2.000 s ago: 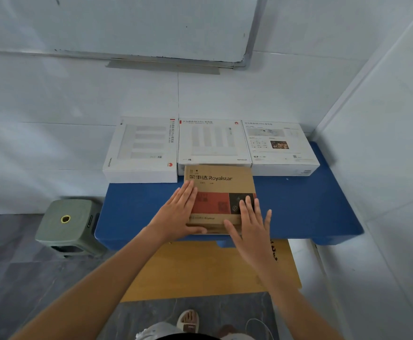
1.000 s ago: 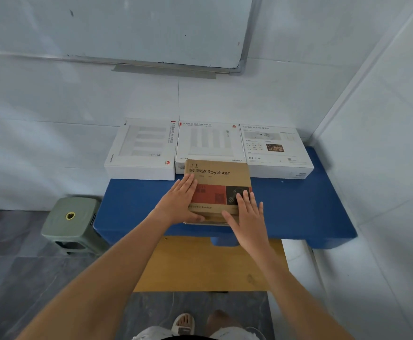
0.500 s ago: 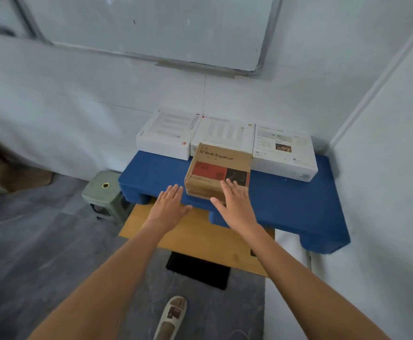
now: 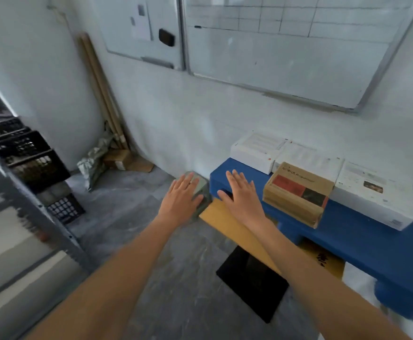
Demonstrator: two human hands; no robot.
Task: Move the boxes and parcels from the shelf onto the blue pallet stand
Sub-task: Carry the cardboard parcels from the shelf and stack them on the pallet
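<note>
Left hand (image 4: 182,197) and right hand (image 4: 242,196) — both spread flat, fingers straight, holding nothing. Brown box (image 4: 297,193) rests on the blue pallet stand (image 4: 362,238) at 3 o'clock from the right hand, against three white boxes (image 4: 258,151) — not touched.

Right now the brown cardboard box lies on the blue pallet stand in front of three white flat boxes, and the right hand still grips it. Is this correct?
Not quite. The head view shows the right hand open and off the brown cardboard box. The box does lie on the blue pallet stand in front of three white flat boxes.
</note>
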